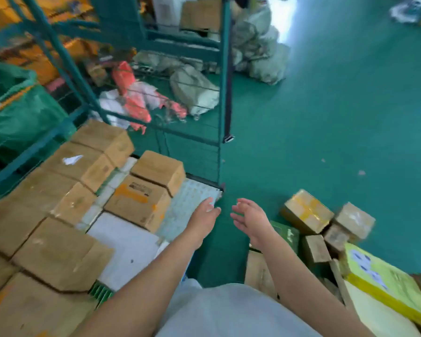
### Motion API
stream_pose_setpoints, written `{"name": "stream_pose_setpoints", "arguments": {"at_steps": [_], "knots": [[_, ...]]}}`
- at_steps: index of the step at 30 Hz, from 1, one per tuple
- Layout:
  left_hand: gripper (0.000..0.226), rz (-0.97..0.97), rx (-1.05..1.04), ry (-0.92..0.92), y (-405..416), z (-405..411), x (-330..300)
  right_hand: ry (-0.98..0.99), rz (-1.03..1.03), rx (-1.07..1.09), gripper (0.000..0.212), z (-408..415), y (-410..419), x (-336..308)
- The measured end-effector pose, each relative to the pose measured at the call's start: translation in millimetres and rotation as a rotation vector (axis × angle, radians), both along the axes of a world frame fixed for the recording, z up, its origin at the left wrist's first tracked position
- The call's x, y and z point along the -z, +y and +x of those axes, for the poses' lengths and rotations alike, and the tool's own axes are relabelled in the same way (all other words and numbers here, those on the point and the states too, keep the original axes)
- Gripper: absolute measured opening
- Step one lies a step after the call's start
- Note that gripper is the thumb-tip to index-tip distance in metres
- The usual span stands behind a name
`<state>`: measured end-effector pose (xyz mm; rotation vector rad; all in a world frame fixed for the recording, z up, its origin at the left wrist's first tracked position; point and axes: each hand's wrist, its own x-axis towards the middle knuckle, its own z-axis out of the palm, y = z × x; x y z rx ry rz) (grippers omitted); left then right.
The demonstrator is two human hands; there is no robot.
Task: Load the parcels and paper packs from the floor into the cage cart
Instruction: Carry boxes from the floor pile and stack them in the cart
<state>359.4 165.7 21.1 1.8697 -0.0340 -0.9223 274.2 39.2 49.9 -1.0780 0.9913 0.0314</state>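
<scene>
While both of my hands hang over the green floor (326, 117) beside the cage cart (225, 69), neither one holds anything. My left hand (204, 216) reaches out with straight fingers just at the near right corner of the cart's perforated deck (195, 198); whether it touches the deck I cannot tell. My right hand (250, 218) hovers beside it, fingers spread and relaxed, palm turned inward.

Cardboard parcels (83, 164) fill most of the cart's deck, packed edge to edge toward its left side. One brown box with orange tape (137, 203) sits nearest the bare right strip of the deck, with another carton (159, 170) just behind it. A flat white pack (129, 246) lies at the near edge of the load.

On the floor to my right lie more things to load: a box with yellow tape (306, 210), small brown boxes (354, 220) touching it, and a yellow paper pack (387, 285) at the frame's lower right.

Behind the cart stands another cage (156, 45) holding grey sacks (195, 90) and red-and-white bags (134, 93).
</scene>
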Motion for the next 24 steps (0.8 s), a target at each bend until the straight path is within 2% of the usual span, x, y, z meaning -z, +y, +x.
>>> {"name": "stream_pose_setpoints", "arguments": {"at_steps": [5, 15, 24], "knots": [[0.053, 0.044, 0.269, -0.056, -76, -24, -5, -0.002, 0.043, 0.278, 0.021, -57, -52, 8], [0.056, 0.119, 0.775, -0.034, -197, -79, 11, -0.012, 0.128, 0.888, 0.018, -161, -119, 32], [0.053, 0.160, 1.078, -0.008, -294, -68, 35, 0.041, 0.182, 1.272, 0.020, -159, -166, 49]]}}
